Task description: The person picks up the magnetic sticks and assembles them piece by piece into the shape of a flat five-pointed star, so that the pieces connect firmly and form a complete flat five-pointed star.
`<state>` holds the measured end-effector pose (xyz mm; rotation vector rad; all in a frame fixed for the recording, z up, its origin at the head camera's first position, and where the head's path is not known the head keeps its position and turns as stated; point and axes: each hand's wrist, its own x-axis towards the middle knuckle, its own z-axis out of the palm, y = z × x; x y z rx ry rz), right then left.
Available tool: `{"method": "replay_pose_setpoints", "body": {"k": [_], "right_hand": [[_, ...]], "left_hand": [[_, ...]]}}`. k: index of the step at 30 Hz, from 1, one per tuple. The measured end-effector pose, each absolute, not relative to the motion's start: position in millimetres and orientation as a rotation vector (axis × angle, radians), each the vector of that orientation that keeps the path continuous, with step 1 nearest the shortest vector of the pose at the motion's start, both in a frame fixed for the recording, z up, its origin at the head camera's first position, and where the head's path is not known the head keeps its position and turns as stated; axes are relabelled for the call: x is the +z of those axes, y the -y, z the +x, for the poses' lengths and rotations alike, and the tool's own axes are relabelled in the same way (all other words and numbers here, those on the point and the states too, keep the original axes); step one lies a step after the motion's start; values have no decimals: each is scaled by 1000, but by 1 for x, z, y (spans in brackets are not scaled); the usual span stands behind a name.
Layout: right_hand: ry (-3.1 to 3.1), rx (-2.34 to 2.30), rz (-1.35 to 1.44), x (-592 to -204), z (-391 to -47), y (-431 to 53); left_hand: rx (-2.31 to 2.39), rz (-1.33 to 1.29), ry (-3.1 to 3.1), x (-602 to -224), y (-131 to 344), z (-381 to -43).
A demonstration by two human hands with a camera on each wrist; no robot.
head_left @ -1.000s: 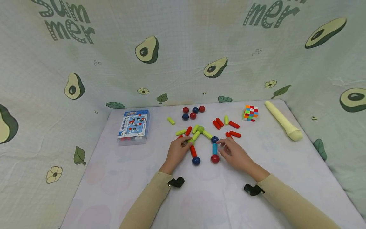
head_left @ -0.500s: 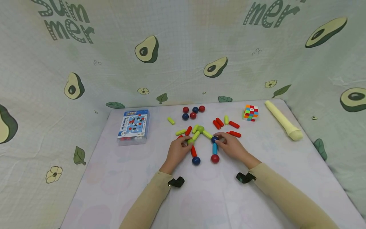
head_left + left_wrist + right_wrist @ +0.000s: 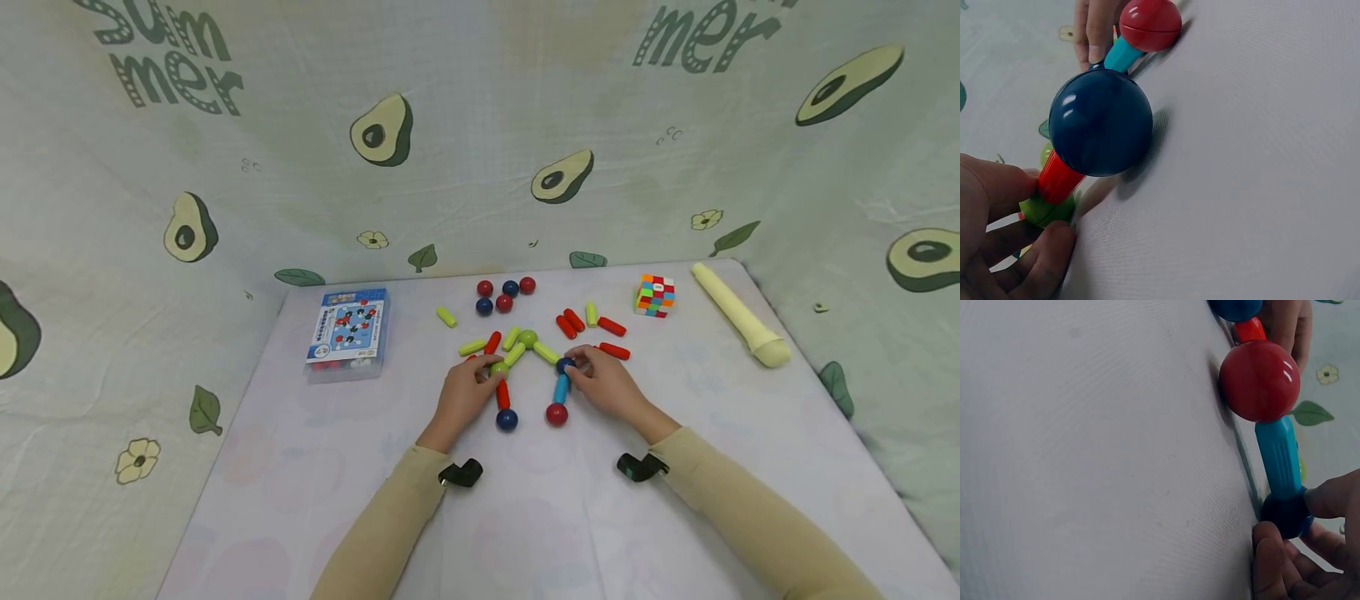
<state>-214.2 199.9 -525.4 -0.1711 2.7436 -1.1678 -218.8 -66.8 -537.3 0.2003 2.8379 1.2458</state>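
A: Head?
B: Ball-and-stick chain (image 3: 528,339) on table (image 3: 540,533), between left hand (image 3: 462,396) and right hand (image 3: 613,387). Probably a shaping step.
A: Left wrist?
B: Left hand pinches green ball (image 3: 1047,211).
A: Right wrist?
B: Right hand grips dark-blue ball (image 3: 1285,515). Next likely calls for coordinated two-hand shift.

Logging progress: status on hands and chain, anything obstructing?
Left hand grips green ball. Right hand grips blue ball. Chain spans both. Loose red stick beside right hand, possibly crowding.

The backdrop cloth (image 3: 465,108) reads "summer" left and "mer" right.
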Motion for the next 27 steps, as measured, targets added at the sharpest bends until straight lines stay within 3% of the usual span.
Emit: {"method": "replay_pose_setpoints", "body": {"k": [27], "right_hand": [[-2818, -1223, -183, -530, -210, -208]], "left_hand": [[1248, 126, -2843, -534, 65, -218]]}}
